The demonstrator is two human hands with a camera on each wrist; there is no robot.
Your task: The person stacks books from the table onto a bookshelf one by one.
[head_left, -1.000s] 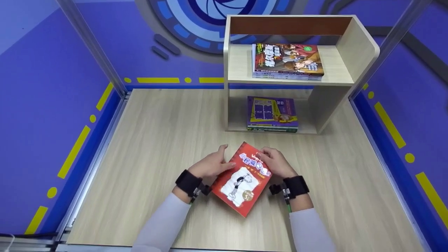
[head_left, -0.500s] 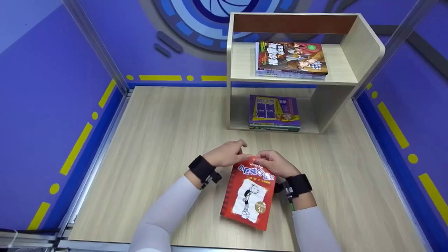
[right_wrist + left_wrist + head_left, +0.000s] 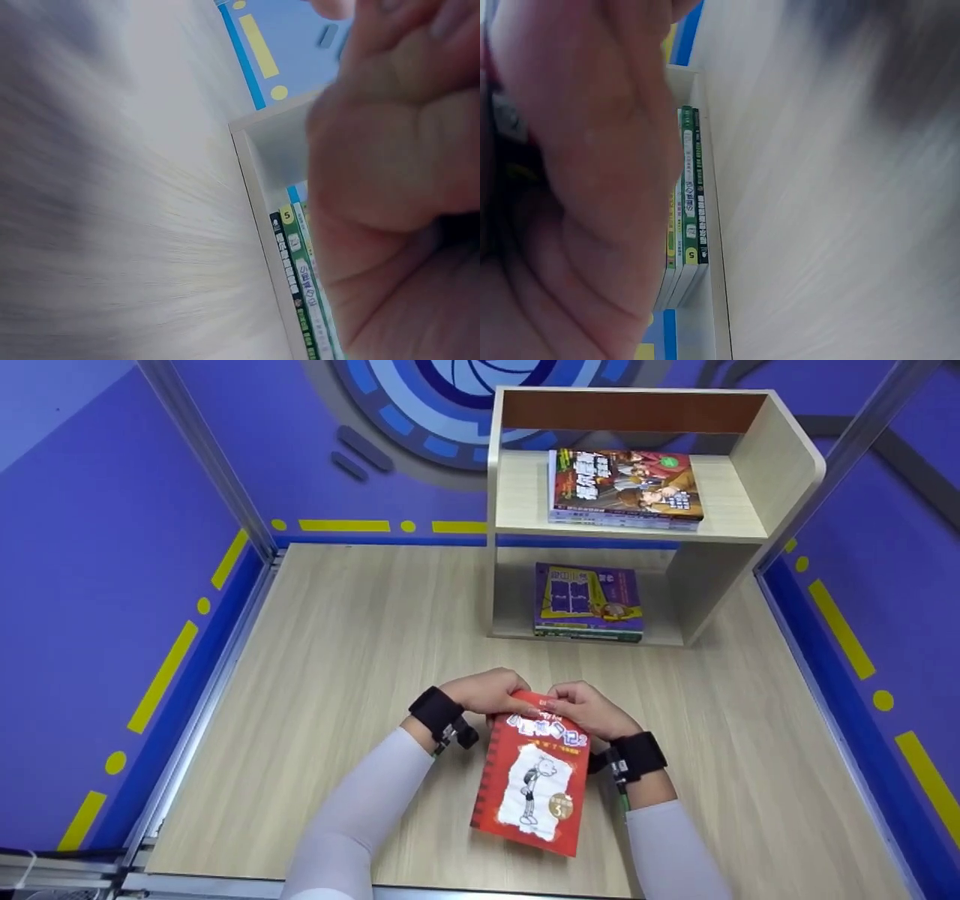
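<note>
A red book (image 3: 491,791) with a cartoon figure on its white cover panel tilts above the table, its top end away from me. My left hand (image 3: 487,691) grips the book's top left part, thumb on the cover, the other fingers curled behind it. At the top right, my right hand (image 3: 592,711) pinches the book the same way, its thumb close to the left one. In the left wrist view the left hand (image 3: 592,172) fills the left side; in the right wrist view the right hand (image 3: 397,157) covers the right side.
Beyond the hands stands a two-level wooden shelf (image 3: 772,472). A stack of comic books (image 3: 626,487) lies on its upper level. On the lower level lies a purple-topped stack of books (image 3: 589,600). Blue panels (image 3: 112,547) wall the wooden table (image 3: 360,622).
The red book has turned nearly upright in view, and its cover number now reads differently, as with another volume. My left hand has moved right and up to the top edge and gripped it.
</note>
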